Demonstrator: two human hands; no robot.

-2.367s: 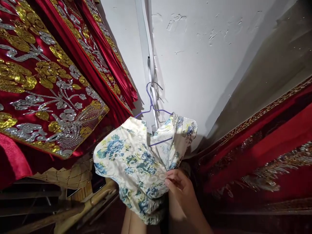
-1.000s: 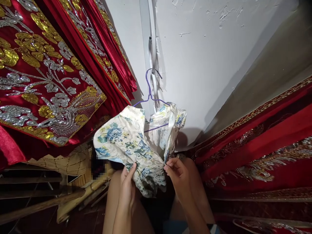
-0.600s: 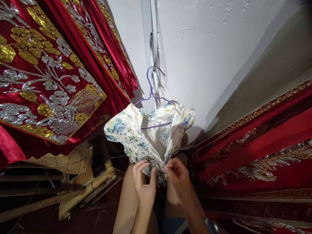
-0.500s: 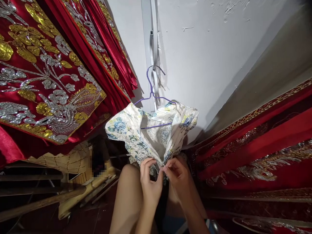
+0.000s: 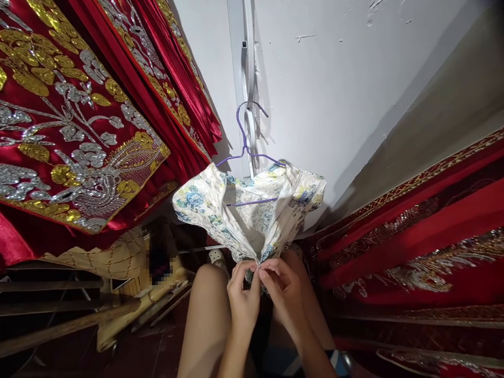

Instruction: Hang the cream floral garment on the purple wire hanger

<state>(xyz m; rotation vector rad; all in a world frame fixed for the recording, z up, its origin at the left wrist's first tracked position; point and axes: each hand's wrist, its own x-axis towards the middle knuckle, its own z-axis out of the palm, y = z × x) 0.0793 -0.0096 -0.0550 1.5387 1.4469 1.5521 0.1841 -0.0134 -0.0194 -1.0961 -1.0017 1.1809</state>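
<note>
A white short-sleeved floral garment [image 5: 220, 220] with blue and yellow flowers hangs on a purple hanger [image 5: 244, 149]. Its front gapes in a V that narrows down to my fingers. At the bottom of the V, my left hand [image 5: 243, 296] pinches the left edge of the opening between thumb and fingertips. Right beside it, my right hand [image 5: 286, 289] pinches the other edge, thumb tips almost touching. Whatever small fastening lies between the fingertips is too small to make out. The lower part of the garment is hidden behind my hands.
The hanger hooks onto a white metal rack [image 5: 250, 89] by the white wall [image 5: 334, 94]. Red cloth with gold and silver sequins [image 5: 90, 152] hangs at left, more red embroidered cloth [image 5: 433, 236] at right. A wooden chair [image 5: 129, 315] stands lower left, near my knees.
My left fingertips, earlier spread apart from the thumb, have closed on the garment's edge. My right hand stays pinched there. The garment has shifted slightly.
</note>
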